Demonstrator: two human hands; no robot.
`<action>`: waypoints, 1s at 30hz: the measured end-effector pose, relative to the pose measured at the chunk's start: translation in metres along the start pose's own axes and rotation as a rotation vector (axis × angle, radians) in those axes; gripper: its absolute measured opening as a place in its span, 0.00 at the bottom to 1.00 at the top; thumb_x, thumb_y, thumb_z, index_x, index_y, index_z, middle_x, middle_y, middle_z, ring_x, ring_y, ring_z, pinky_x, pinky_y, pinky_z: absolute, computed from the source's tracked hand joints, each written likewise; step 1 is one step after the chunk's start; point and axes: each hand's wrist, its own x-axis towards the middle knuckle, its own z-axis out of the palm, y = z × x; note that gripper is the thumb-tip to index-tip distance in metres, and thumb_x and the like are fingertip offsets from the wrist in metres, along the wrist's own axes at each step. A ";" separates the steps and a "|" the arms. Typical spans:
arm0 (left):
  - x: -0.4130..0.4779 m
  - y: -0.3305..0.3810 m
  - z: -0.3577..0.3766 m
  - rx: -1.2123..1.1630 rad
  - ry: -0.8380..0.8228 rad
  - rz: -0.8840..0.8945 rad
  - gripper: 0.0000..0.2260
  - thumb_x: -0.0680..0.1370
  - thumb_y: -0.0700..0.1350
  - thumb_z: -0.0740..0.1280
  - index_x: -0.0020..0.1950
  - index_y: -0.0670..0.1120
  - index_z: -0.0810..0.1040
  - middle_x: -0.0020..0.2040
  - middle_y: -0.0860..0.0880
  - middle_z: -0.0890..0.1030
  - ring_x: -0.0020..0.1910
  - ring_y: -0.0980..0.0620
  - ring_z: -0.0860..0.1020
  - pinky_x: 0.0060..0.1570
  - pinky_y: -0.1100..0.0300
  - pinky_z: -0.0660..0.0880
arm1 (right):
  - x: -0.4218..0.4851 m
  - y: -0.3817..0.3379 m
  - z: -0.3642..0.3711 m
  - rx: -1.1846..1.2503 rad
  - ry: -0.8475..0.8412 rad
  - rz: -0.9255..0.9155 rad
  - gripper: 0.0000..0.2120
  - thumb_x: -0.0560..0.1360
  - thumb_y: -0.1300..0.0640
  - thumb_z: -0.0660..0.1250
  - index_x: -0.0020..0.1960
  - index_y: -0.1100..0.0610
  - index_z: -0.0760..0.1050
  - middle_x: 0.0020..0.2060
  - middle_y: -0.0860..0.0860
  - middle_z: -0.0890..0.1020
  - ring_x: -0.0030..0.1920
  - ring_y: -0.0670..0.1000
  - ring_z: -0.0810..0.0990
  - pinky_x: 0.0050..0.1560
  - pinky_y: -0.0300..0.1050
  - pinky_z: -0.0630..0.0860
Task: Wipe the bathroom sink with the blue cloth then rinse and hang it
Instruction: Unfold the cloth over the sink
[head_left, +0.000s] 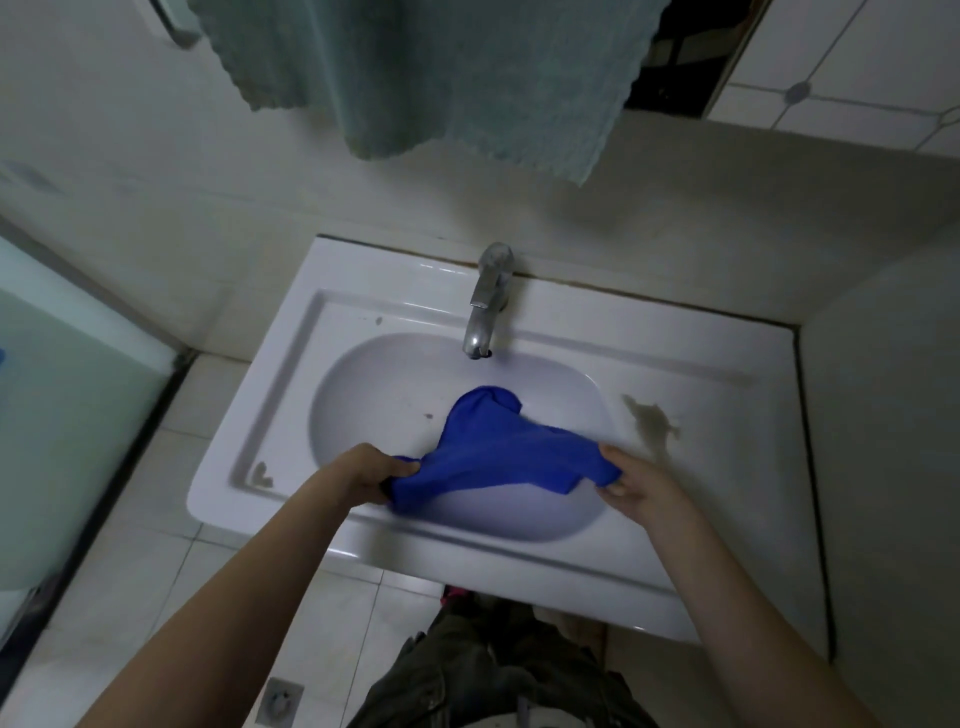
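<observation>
Hands (371, 470) (631, 486) stretch blue cloth (498, 447) over sink (675, 374) basin (seemingly dry).

pale green towel (426, 78) hanging up top, floor drain (282, 702) in the tiles, glass panel (67, 415) off left
</observation>
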 end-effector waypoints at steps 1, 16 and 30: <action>-0.001 -0.002 0.001 0.000 -0.031 -0.038 0.21 0.73 0.38 0.73 0.61 0.30 0.71 0.55 0.35 0.75 0.54 0.38 0.77 0.48 0.50 0.76 | 0.000 0.003 -0.002 -0.033 0.000 0.051 0.19 0.68 0.61 0.77 0.56 0.67 0.79 0.40 0.52 0.82 0.46 0.53 0.81 0.43 0.38 0.79; -0.077 0.032 -0.024 -0.389 0.035 0.788 0.13 0.76 0.48 0.68 0.48 0.37 0.79 0.45 0.41 0.80 0.45 0.47 0.78 0.50 0.53 0.76 | -0.092 -0.060 0.028 -0.467 -0.162 -0.744 0.08 0.72 0.66 0.71 0.50 0.59 0.82 0.45 0.54 0.86 0.44 0.49 0.84 0.47 0.41 0.81; -0.071 0.048 -0.015 -0.598 -0.160 0.492 0.03 0.77 0.37 0.66 0.44 0.42 0.76 0.40 0.44 0.83 0.41 0.47 0.80 0.38 0.59 0.80 | -0.108 -0.081 0.057 -0.372 -0.195 -0.695 0.13 0.74 0.53 0.71 0.45 0.64 0.79 0.43 0.61 0.82 0.46 0.57 0.80 0.53 0.54 0.75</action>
